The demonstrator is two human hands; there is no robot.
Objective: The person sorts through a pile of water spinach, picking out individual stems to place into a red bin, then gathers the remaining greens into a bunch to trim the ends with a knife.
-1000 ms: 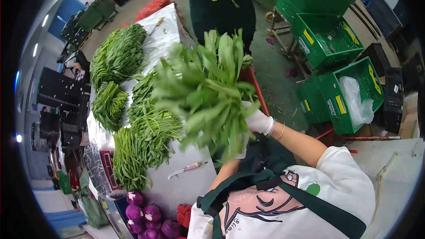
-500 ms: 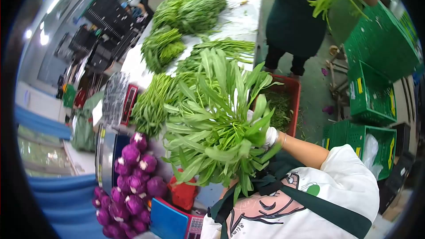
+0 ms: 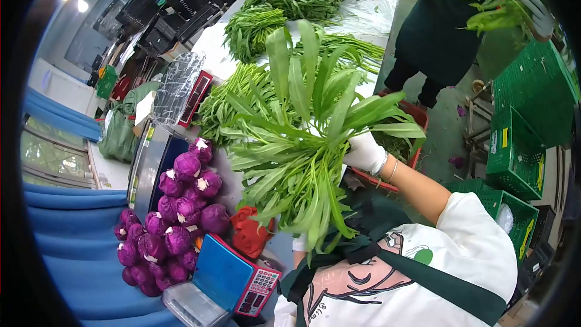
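A large leafy bunch of water spinach [image 3: 302,169] is held up in front of my chest, its long leaves fanning out over the table edge. My right hand [image 3: 366,152], in a white glove, is closed on the right side of the bunch at its stems. Of my left hand [image 3: 299,243] only a bit of white glove shows below the leaves; its fingers are hidden behind the greens. More water spinach [image 3: 233,100] lies on the white table [image 3: 378,15] behind the bunch.
Purple cabbages [image 3: 175,206] are heaped at the left, near a blue-topped scale [image 3: 224,272] and a red bag [image 3: 249,233]. A red bin [image 3: 417,121] with trimmings stands by the table. A co-worker [image 3: 442,30] holds greens near green crates [image 3: 514,151].
The view has shifted, and the bunch has turned so that its leaves spread upward and stems show more. More of my right glove is visible. The co-worker's hands have moved farther apart.
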